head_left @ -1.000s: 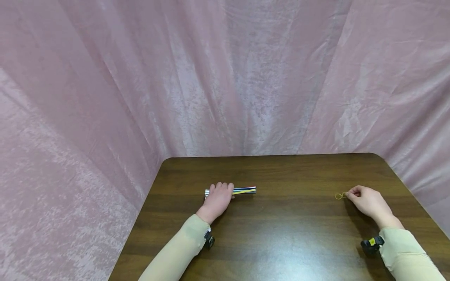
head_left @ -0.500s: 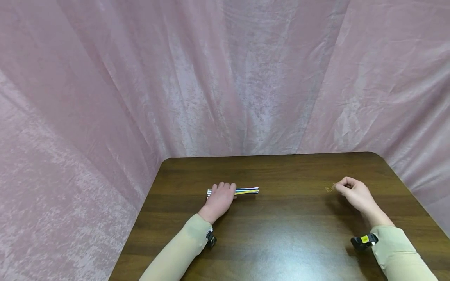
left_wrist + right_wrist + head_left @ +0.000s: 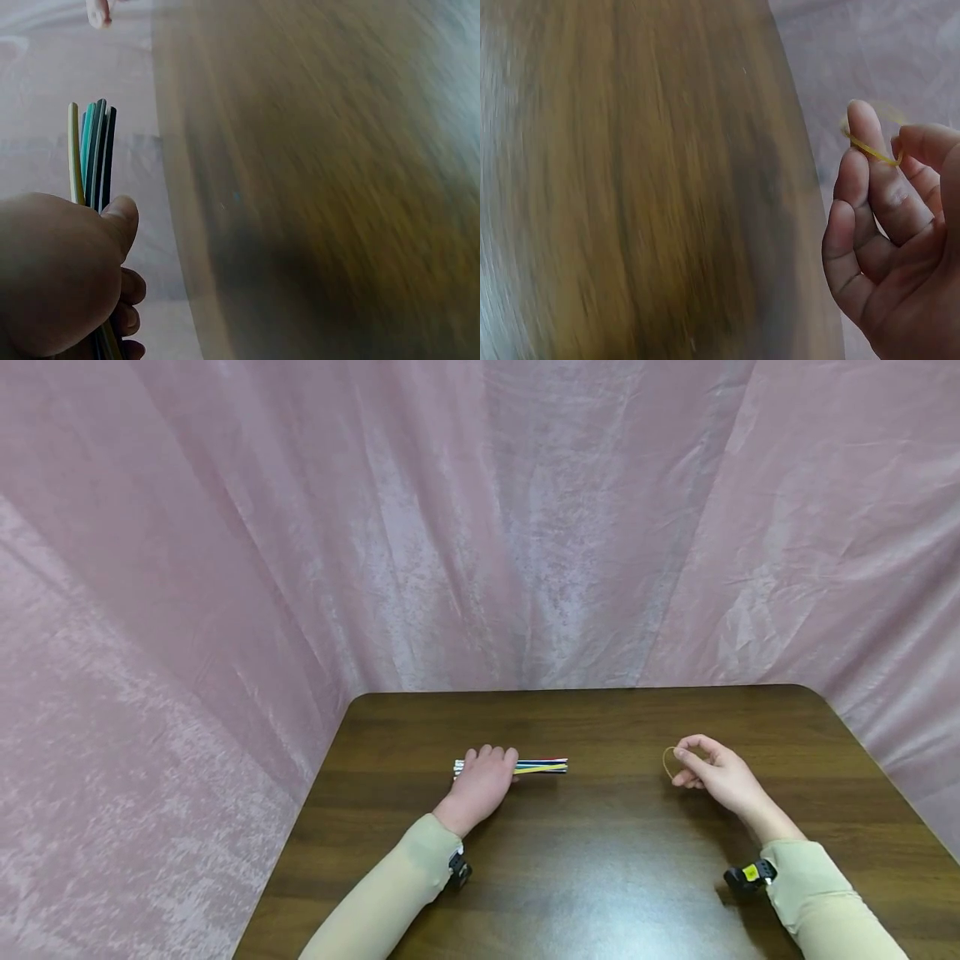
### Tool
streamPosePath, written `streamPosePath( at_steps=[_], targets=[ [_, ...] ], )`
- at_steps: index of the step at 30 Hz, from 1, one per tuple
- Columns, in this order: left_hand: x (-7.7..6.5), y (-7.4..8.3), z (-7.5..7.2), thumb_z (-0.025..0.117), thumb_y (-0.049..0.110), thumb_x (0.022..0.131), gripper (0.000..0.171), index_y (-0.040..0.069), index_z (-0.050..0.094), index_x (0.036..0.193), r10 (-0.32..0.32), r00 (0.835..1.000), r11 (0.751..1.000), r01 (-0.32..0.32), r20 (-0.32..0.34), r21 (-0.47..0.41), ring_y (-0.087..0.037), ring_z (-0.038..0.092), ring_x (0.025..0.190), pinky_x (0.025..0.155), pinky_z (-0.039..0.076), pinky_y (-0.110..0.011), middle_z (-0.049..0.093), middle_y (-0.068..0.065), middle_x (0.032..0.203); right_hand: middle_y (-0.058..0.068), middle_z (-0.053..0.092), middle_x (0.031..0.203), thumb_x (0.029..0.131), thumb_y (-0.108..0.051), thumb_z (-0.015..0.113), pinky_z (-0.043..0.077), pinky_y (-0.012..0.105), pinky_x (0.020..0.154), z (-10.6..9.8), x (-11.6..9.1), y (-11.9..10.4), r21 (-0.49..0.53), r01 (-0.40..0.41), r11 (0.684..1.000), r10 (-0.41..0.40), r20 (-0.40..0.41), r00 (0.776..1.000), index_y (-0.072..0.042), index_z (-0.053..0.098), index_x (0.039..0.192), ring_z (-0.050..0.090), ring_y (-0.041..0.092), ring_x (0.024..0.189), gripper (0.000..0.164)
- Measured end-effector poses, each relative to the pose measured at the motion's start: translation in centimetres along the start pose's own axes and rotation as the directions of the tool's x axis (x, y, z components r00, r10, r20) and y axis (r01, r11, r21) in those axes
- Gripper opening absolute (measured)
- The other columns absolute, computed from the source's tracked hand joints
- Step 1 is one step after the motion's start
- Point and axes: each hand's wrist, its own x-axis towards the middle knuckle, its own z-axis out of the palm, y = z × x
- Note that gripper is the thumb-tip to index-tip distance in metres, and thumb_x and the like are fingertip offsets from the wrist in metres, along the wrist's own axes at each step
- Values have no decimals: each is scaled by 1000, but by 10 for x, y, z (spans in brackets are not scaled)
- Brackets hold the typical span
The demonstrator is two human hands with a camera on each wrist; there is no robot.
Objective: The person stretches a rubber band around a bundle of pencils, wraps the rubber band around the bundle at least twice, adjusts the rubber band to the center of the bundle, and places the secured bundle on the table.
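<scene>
In the head view, the person's left hand (image 3: 480,785) grips a bundle of slim, straight, multicoloured rods (image 3: 543,767) over the brown wood-grain table (image 3: 592,835). The rods' coloured ends point to 3 o'clock, their pale ends to 9 o'clock; the hand's back hides the middle. The left wrist view shows what the head view hides: thumb and fingers curled round the bundle, dark, green and yellow rods rising towards 12 o'clock and lower ends emerging beneath the palm.

At 3 o'clock from the bundle, well apart, is the right hand (image 3: 716,775), with a thin yellow looped band (image 3: 874,153) at its 9 o'clock side. From the head it is a faint ring at the fingertips; the right wrist view shows it running across one upright finger to a second digit, the fingers bent and partly spread. Blur hides exactly which digits pinch it.
</scene>
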Motion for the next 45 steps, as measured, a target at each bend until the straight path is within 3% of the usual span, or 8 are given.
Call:
streamPosePath(
  at_steps=[11,18,26,34,45],
  targets=[
    [6,25,-14,63,20,110,8,13,60,112,65,997,994,-61,-51,86,-21,59,90,74,40,-36,67,-2,98,12,78,78,111,-28,63,59,32,71,45,15,-16,-40,-4,999,7,55,998,-4,59,120,77,25,77,26],
    [8,31,-13,61,21,110,7,14,59,112,55,998,993,-50,-44,105,-20,59,91,75,42,-37,67,-1,99,14,78,78,110,-27,63,59,34,71,72,21,-28,-6,-10,1000,11,51,999,-3,59,120,78,28,78,26],
    [7,34,-7,65,24,108,12,13,59,108,45,996,994,-37,-79,106,-22,61,91,76,44,-38,65,-2,95,11,78,77,111,-27,62,57,36,71,101,27,-38,47,-26,999,24,49,999,-6,60,121,78,28,80,23],
    [8,34,-3,68,28,107,17,13,60,108,29,996,993,-19,-84,116,-23,60,89,76,45,-39,66,-3,94,14,78,77,111,-25,62,60,37,74,117,27,-47,101,-32,994,28,46,999,-5,60,121,79,35,82,23],
    [9,32,3,69,40,105,29,12,61,103,19,992,985,2,-122,170,-23,63,83,71,46,-38,69,-4,90,14,77,75,110,-24,64,62,39,73,129,30,-58,93,-1,996,-2,38,999,-5,63,121,78,38,79,22]
  ],
)
